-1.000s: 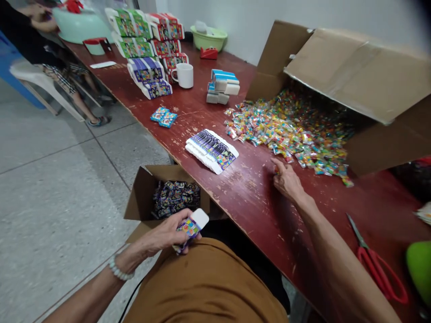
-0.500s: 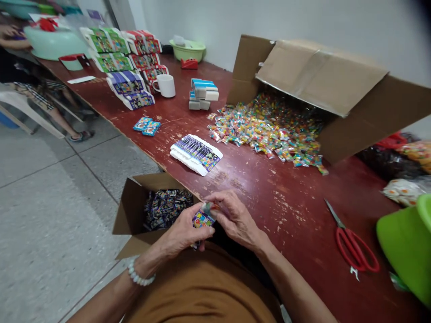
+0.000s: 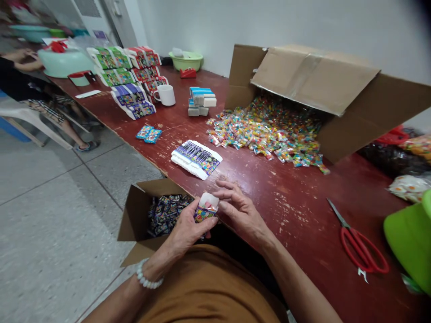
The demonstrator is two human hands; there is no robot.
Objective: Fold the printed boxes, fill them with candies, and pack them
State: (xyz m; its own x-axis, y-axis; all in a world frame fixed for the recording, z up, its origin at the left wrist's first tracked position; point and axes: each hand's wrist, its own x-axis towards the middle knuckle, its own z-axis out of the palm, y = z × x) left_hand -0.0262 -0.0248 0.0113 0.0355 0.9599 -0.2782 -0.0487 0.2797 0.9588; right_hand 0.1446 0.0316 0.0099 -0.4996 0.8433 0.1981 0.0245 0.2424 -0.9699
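Observation:
A small purple candy box [image 3: 204, 215] is gripped by my left hand [image 3: 186, 229], thumb across its front. Its white top flap stands up, and something pinkish in a clear wrapper shows in the mouth. Beside that flap is my right hand [image 3: 247, 222], its fingers apart and nothing seen in them; whether a fingertip touches the flap I cannot tell. Just beyond lies a fanned stack of flat purple boxes [image 3: 198, 158] on the red table [image 3: 286, 211]. Below the table edge, a carton [image 3: 131, 217] holds many small dark packets [image 3: 168, 211].
Wrapped candies [image 3: 259, 134] spill from a large cardboard box [image 3: 310, 76]. Red-handled scissors [image 3: 360, 246] lie at right near a green container [image 3: 411, 242]. Farther back are a white mug [image 3: 165, 95], blue-and-white box stacks [image 3: 202, 101] and bundled cartons [image 3: 131, 101]. Another person [image 3: 27, 85] sits at far left.
My right hand's fingers have moved off the box mouth and spread apart. The box's white flap now shows upright. My left hand keeps its hold, and the whole view has shifted slightly.

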